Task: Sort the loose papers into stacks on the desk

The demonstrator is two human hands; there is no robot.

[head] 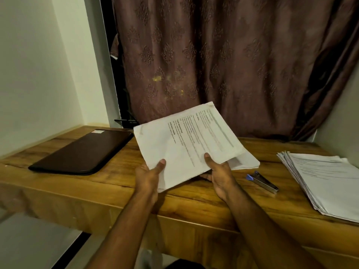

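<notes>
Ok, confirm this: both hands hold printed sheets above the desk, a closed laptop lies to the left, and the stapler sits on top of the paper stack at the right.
Not quite. In the head view the stapler lies on the bare desk, beside the paper stack and apart from it. The rest holds: left hand and right hand hold the printed sheets; the closed laptop lies left.

Both hands hold a printed sheet bundle [186, 144] tilted up above desk [120, 171] center. L hand [149, 175] thumb on top at near-left corner, R hand [219, 173] thumb on top at near edge. Paper stack [326, 181] at desk right edge. Stapler [262, 182] btwn bundle and stack. Closed dark laptop [83, 152] at back-left. Brown curtain [223, 61] behind.
</notes>
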